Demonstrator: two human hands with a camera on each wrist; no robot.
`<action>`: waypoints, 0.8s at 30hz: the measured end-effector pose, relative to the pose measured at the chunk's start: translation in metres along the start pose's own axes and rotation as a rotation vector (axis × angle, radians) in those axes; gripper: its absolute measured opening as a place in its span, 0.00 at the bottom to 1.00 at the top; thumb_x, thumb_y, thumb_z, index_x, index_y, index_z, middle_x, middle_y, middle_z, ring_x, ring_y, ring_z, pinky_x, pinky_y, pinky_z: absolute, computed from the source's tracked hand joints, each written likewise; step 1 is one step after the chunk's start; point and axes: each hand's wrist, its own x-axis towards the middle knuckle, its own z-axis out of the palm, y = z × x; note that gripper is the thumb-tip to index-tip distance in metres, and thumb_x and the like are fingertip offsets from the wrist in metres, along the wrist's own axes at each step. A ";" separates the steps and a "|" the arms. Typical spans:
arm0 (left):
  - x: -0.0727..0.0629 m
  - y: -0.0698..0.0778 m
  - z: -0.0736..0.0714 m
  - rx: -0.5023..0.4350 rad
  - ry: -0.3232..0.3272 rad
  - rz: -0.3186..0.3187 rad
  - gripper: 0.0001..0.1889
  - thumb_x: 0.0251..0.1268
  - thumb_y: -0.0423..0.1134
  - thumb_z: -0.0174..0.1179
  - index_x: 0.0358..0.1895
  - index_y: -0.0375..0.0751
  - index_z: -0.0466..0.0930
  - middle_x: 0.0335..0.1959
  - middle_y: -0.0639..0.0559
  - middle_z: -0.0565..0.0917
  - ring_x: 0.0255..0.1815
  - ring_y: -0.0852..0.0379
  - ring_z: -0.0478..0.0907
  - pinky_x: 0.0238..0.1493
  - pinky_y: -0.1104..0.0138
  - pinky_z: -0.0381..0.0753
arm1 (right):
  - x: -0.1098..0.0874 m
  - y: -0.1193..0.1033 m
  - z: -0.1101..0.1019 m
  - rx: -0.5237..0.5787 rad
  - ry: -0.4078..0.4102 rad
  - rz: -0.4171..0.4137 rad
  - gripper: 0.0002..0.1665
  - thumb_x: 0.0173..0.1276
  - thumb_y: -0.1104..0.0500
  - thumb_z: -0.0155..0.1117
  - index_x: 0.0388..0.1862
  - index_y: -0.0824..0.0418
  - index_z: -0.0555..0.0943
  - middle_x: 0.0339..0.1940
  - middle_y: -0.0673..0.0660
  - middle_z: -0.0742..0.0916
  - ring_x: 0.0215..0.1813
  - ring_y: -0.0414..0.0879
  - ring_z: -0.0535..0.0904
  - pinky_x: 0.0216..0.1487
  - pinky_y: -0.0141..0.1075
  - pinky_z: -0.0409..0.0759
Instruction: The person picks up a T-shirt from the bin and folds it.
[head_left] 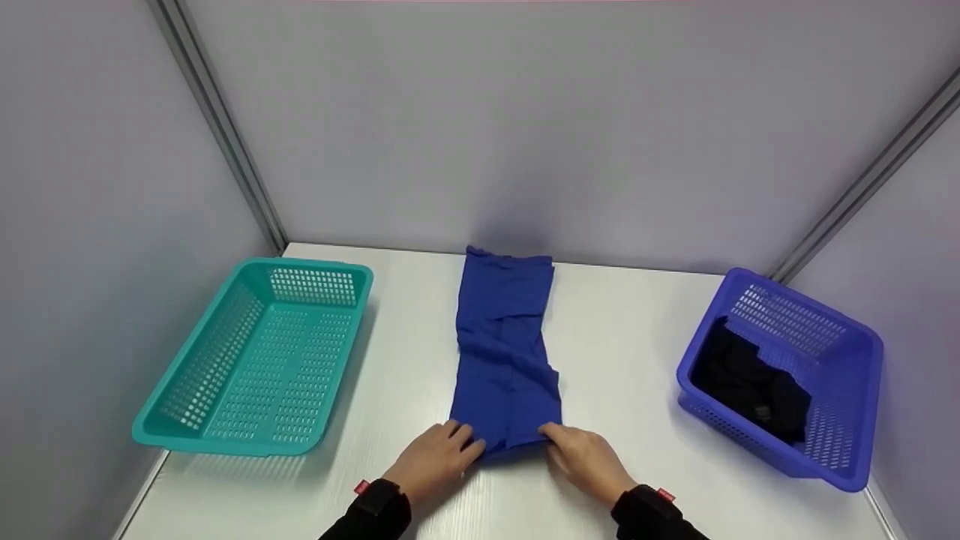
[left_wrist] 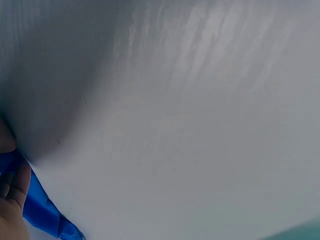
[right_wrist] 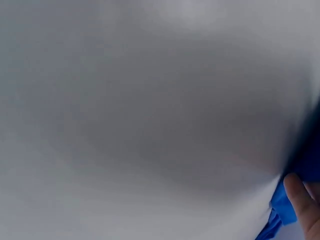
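A blue garment lies folded into a long, narrow strip on the white table, with creases across its middle. Its far end reaches close to the back wall. My left hand pinches the near left corner, and my right hand grips the near right corner between thumb and fingers. In the left wrist view, the fingers hold the edge of the blue cloth at the lower left. The right wrist view has a finger against the blue fabric at the lower right.
To the left stands a teal basket with nothing in it. A blue-violet basket sits angled at the right, with a black garment inside. Grey-white panels enclose the white table at the back and sides.
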 end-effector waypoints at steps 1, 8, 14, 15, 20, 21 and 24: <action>0.001 0.000 -0.002 0.024 0.002 0.000 0.10 0.62 0.37 0.66 0.46 0.49 0.82 0.39 0.53 0.79 0.38 0.54 0.75 0.38 0.64 0.77 | 0.001 0.001 -0.003 0.018 0.004 0.016 0.18 0.58 0.69 0.73 0.47 0.58 0.81 0.36 0.52 0.90 0.36 0.44 0.88 0.36 0.38 0.84; 0.010 -0.003 -0.028 -0.080 0.109 -0.128 0.07 0.58 0.31 0.67 0.36 0.47 0.80 0.36 0.55 0.79 0.39 0.55 0.75 0.39 0.64 0.75 | -0.003 0.011 -0.024 0.045 0.086 -0.031 0.21 0.53 0.72 0.75 0.46 0.59 0.83 0.38 0.52 0.90 0.40 0.45 0.88 0.41 0.38 0.85; 0.013 -0.004 -0.048 -0.324 0.262 -0.205 0.15 0.51 0.29 0.72 0.41 0.45 0.80 0.37 0.56 0.82 0.39 0.58 0.79 0.43 0.65 0.79 | -0.010 0.018 -0.046 0.095 0.122 -0.103 0.23 0.49 0.73 0.77 0.44 0.59 0.83 0.39 0.48 0.89 0.40 0.42 0.86 0.41 0.36 0.83; 0.013 -0.004 -0.051 -0.345 0.281 -0.204 0.16 0.50 0.28 0.72 0.41 0.44 0.80 0.37 0.56 0.82 0.39 0.59 0.79 0.43 0.66 0.79 | -0.011 0.018 -0.049 0.112 0.120 -0.111 0.24 0.49 0.73 0.77 0.45 0.59 0.83 0.40 0.48 0.89 0.41 0.42 0.86 0.42 0.35 0.83; 0.013 0.001 -0.065 -0.470 0.276 -0.181 0.17 0.50 0.27 0.72 0.43 0.43 0.80 0.40 0.54 0.86 0.44 0.58 0.84 0.47 0.68 0.83 | -0.013 0.016 -0.069 0.281 0.051 -0.087 0.21 0.53 0.75 0.72 0.44 0.58 0.83 0.41 0.50 0.90 0.42 0.42 0.87 0.43 0.29 0.83; 0.013 0.002 -0.068 -0.522 0.241 -0.183 0.16 0.52 0.27 0.70 0.44 0.42 0.80 0.43 0.53 0.86 0.47 0.57 0.85 0.50 0.67 0.83 | -0.013 0.015 -0.074 0.329 0.016 -0.070 0.21 0.54 0.75 0.70 0.44 0.57 0.83 0.42 0.51 0.90 0.43 0.42 0.87 0.43 0.29 0.83; 0.013 0.006 -0.080 -0.754 0.090 -0.210 0.15 0.59 0.27 0.63 0.50 0.41 0.79 0.49 0.52 0.88 0.55 0.56 0.84 0.55 0.63 0.83 | -0.011 0.010 -0.086 0.470 -0.113 -0.017 0.20 0.55 0.75 0.63 0.42 0.54 0.81 0.38 0.50 0.90 0.40 0.37 0.85 0.39 0.27 0.81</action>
